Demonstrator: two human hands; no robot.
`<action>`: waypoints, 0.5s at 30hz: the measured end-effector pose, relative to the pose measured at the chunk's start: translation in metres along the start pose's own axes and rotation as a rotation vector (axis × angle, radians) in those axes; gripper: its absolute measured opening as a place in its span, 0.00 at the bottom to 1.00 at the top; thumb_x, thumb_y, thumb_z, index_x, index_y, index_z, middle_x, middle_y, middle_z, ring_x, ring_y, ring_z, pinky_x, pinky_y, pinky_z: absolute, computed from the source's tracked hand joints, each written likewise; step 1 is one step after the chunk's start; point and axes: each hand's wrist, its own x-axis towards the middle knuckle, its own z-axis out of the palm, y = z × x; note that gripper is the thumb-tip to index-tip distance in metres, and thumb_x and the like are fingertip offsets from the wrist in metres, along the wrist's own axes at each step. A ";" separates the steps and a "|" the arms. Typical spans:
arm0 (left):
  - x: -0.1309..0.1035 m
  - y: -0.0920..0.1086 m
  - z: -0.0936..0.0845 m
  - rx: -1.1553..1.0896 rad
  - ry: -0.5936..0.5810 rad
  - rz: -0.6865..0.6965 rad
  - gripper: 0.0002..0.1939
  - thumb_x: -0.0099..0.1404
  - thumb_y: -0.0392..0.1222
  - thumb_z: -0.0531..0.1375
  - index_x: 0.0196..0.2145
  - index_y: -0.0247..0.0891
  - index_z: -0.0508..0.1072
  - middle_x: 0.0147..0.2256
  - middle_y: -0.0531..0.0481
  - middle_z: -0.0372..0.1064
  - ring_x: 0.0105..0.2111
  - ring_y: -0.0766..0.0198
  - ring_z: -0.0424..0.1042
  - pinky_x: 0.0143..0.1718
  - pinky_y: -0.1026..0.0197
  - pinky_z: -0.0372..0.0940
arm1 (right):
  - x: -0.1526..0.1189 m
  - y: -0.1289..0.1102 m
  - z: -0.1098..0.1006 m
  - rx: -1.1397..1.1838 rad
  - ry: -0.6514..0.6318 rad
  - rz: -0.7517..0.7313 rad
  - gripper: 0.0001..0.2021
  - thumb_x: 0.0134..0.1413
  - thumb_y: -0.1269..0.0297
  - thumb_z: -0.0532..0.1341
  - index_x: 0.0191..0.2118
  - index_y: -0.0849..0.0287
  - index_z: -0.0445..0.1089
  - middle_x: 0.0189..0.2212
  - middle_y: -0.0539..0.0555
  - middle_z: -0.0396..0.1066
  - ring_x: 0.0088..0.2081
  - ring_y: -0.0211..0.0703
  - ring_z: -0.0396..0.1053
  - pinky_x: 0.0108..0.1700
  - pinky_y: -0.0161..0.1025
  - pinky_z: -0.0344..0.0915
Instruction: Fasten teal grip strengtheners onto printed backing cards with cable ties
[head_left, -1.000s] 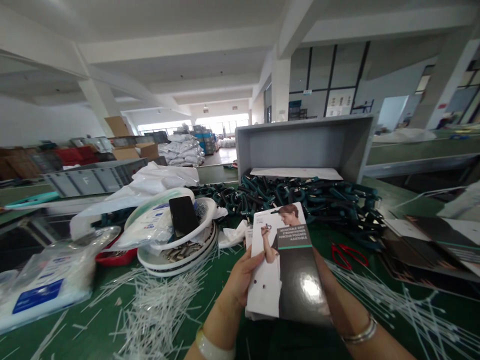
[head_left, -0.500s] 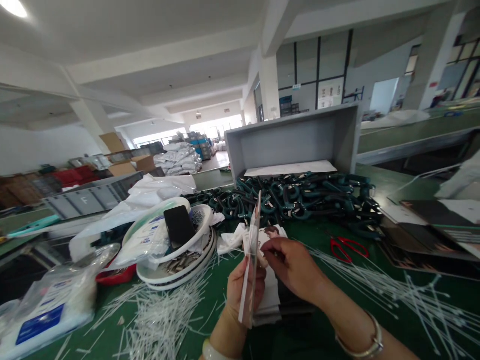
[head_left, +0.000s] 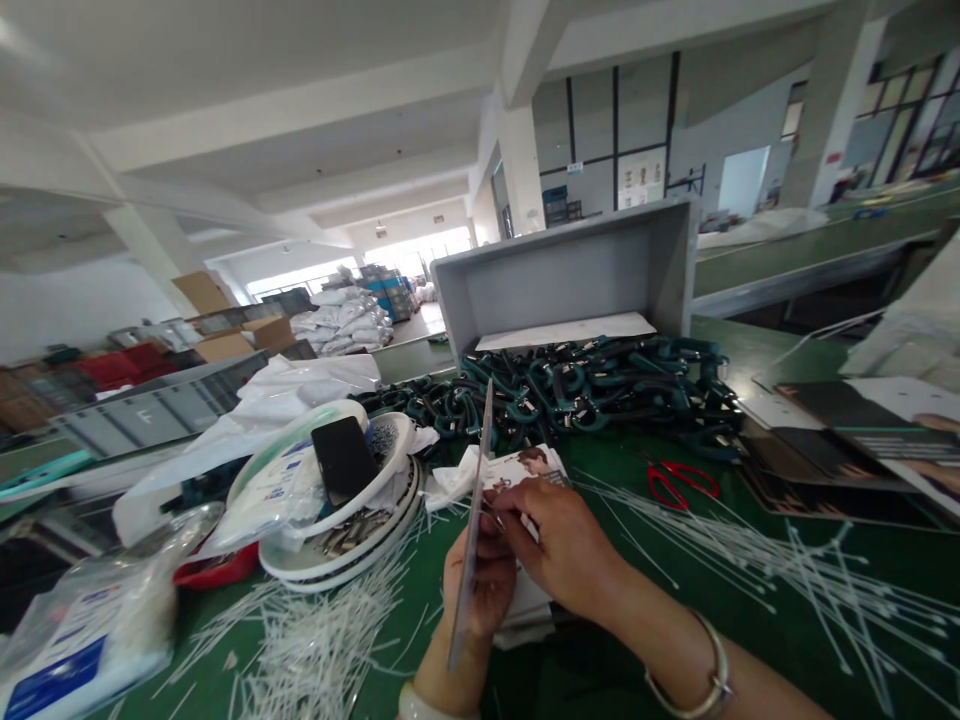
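While the left hand (head_left: 480,580) is gripping the printed card (head_left: 471,550) low down, the card is standing nearly upright above the bench (head_left: 600,650), almost edge-on to the head camera. Its long axis is running from the top edge, which is pointing up and slightly right toward the pile of dark green grips (head_left: 592,390), down to the lower end, which is leaning left in front of the left wrist. The right hand (head_left: 562,545) is closing its fingers in a pinch at the card's right side, about midway up; what is lying between the fingertips is too small to tell. Behind the hands, more printed cards (head_left: 536,465) are lying on the bench, with white ties (head_left: 739,560) and red-handled scissors (head_left: 680,484) resting to the right.

A second ago, the printed front was facing the camera between both hands; now it is showing only as a thin strip. Compared with half a second ago, the right fingers are reaching farther in, against the card.
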 end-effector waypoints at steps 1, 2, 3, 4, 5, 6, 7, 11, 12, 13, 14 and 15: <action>-0.001 0.000 0.001 -0.015 -0.009 0.007 0.09 0.61 0.31 0.56 0.35 0.38 0.74 0.24 0.55 0.72 0.17 0.80 0.64 0.12 0.85 0.51 | 0.000 -0.002 -0.001 -0.013 -0.020 -0.002 0.09 0.52 0.72 0.54 0.33 0.62 0.71 0.31 0.57 0.72 0.35 0.45 0.67 0.38 0.40 0.62; -0.002 -0.001 0.003 -0.028 -0.019 0.008 0.09 0.61 0.30 0.56 0.34 0.38 0.75 0.24 0.55 0.71 0.17 0.81 0.64 0.12 0.85 0.51 | 0.000 -0.003 -0.001 -0.021 -0.031 -0.004 0.09 0.51 0.72 0.54 0.33 0.62 0.71 0.30 0.57 0.72 0.35 0.45 0.67 0.38 0.40 0.62; -0.002 -0.001 0.004 -0.036 -0.027 0.005 0.09 0.61 0.30 0.56 0.33 0.37 0.75 0.23 0.56 0.71 0.17 0.82 0.64 0.12 0.86 0.51 | 0.000 -0.005 -0.002 -0.021 -0.030 -0.004 0.09 0.51 0.72 0.54 0.33 0.62 0.71 0.30 0.57 0.72 0.35 0.45 0.67 0.38 0.40 0.62; -0.003 -0.002 0.005 -0.038 -0.035 -0.004 0.08 0.61 0.30 0.56 0.32 0.37 0.75 0.23 0.55 0.71 0.17 0.81 0.64 0.12 0.85 0.51 | 0.000 -0.005 -0.002 -0.014 -0.019 0.000 0.09 0.52 0.72 0.53 0.34 0.62 0.72 0.30 0.58 0.72 0.35 0.45 0.67 0.39 0.40 0.62; -0.002 -0.002 0.006 -0.030 -0.044 -0.023 0.08 0.61 0.31 0.56 0.32 0.37 0.75 0.23 0.55 0.71 0.17 0.81 0.64 0.12 0.85 0.52 | 0.001 -0.005 -0.002 -0.001 -0.002 0.009 0.10 0.52 0.73 0.53 0.34 0.62 0.72 0.31 0.57 0.72 0.35 0.44 0.67 0.38 0.40 0.62; -0.002 -0.002 0.007 -0.010 -0.055 -0.051 0.07 0.61 0.32 0.57 0.32 0.37 0.75 0.23 0.54 0.71 0.17 0.79 0.65 0.12 0.83 0.53 | 0.002 -0.004 -0.002 0.019 0.014 0.022 0.10 0.52 0.73 0.53 0.34 0.62 0.72 0.30 0.57 0.72 0.34 0.44 0.67 0.38 0.39 0.62; -0.001 -0.002 0.008 0.018 -0.070 -0.079 0.06 0.60 0.34 0.57 0.31 0.37 0.75 0.23 0.54 0.71 0.17 0.78 0.66 0.12 0.82 0.54 | 0.003 -0.003 -0.002 0.050 0.032 0.046 0.11 0.51 0.73 0.53 0.33 0.61 0.72 0.29 0.56 0.71 0.33 0.43 0.67 0.36 0.38 0.62; 0.001 -0.002 0.011 0.167 -0.077 -0.109 0.05 0.58 0.39 0.60 0.32 0.36 0.74 0.25 0.51 0.72 0.22 0.71 0.70 0.21 0.74 0.64 | 0.006 0.011 0.002 0.311 0.107 0.175 0.09 0.49 0.71 0.55 0.33 0.58 0.72 0.27 0.52 0.72 0.30 0.40 0.67 0.32 0.35 0.62; 0.002 -0.002 0.012 0.205 -0.064 -0.086 0.06 0.58 0.40 0.60 0.34 0.36 0.74 0.27 0.51 0.72 0.25 0.69 0.71 0.25 0.71 0.66 | 0.006 0.014 0.002 0.410 0.118 0.193 0.08 0.49 0.69 0.56 0.34 0.58 0.72 0.27 0.52 0.72 0.30 0.40 0.68 0.33 0.35 0.63; 0.002 -0.002 0.013 0.241 -0.054 -0.055 0.08 0.58 0.40 0.61 0.35 0.37 0.73 0.28 0.51 0.72 0.27 0.67 0.72 0.29 0.68 0.67 | 0.006 0.017 0.003 0.517 0.120 0.209 0.08 0.48 0.67 0.58 0.35 0.58 0.72 0.28 0.52 0.73 0.31 0.41 0.68 0.33 0.36 0.64; 0.002 -0.002 0.014 0.275 -0.050 -0.020 0.09 0.57 0.40 0.61 0.37 0.37 0.72 0.29 0.51 0.72 0.28 0.66 0.72 0.32 0.66 0.67 | 0.006 0.020 0.002 0.630 0.108 0.228 0.09 0.47 0.64 0.59 0.35 0.58 0.72 0.28 0.52 0.73 0.31 0.42 0.69 0.33 0.37 0.65; 0.002 -0.002 0.015 0.303 -0.049 0.021 0.11 0.56 0.40 0.61 0.39 0.38 0.71 0.30 0.51 0.71 0.29 0.65 0.72 0.35 0.63 0.67 | 0.006 0.022 0.002 0.742 0.091 0.257 0.10 0.45 0.62 0.61 0.36 0.58 0.72 0.28 0.52 0.73 0.31 0.43 0.69 0.33 0.38 0.65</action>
